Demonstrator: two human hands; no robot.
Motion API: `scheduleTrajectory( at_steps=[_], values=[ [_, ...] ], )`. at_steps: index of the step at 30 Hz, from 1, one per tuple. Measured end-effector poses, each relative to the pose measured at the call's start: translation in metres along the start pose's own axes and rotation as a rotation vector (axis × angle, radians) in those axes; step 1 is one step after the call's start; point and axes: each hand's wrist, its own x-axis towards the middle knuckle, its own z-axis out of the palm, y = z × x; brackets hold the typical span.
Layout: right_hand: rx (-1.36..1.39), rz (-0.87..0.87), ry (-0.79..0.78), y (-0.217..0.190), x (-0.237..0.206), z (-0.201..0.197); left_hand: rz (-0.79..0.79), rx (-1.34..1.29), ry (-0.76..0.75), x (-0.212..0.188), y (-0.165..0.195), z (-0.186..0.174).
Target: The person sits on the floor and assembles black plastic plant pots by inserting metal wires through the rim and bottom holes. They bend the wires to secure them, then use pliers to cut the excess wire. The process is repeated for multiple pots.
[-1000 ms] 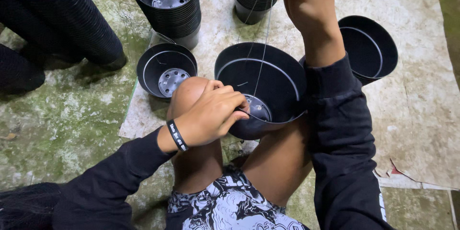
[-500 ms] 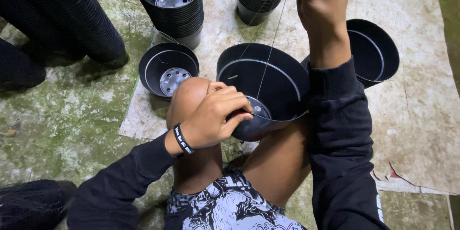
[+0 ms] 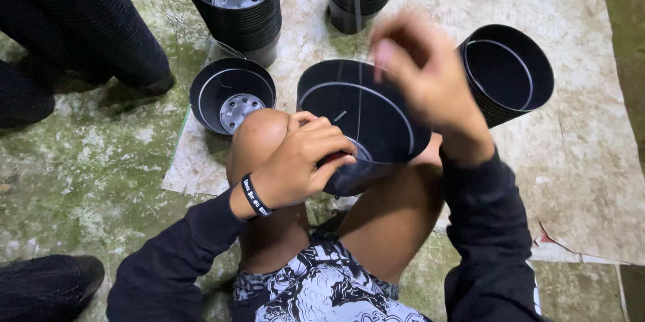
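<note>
Left hand (image 3: 302, 161): fingers curled, gripping the near rim of the black pot (image 3: 363, 120) between the knees.
Right hand (image 3: 420, 70): blurred, raised above the pot, fingertips pinching a thin wire (image 3: 359, 104).
Small pot (image 3: 232, 94): left of the left hand, on the floor.

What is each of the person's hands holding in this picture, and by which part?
The left hand grips the black plastic pot between the knees by its lower side wall. The blurred right hand pinches a thin strand running down into the pot, at its upper end.
</note>
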Motion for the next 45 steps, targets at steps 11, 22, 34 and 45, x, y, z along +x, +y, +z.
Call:
scheduleTrajectory(
  at_steps=[11,22,34,45],
  values=[
    [0.267,0.206,-0.284,0.007,-0.039,0.018,-0.097,-0.114,0.089,0.008,-0.008,-0.008],
    [0.253,0.221,-0.162,0.005,-0.049,0.023,-0.085,-0.073,0.167,0.005,0.004,0.001],
    [0.269,0.248,-0.2,-0.006,-0.043,0.026,0.003,-0.089,0.273,0.0,0.006,0.012],
    [0.318,0.304,-0.195,-0.001,-0.031,0.03,0.334,0.144,0.199,-0.004,-0.02,0.0]
  ],
)
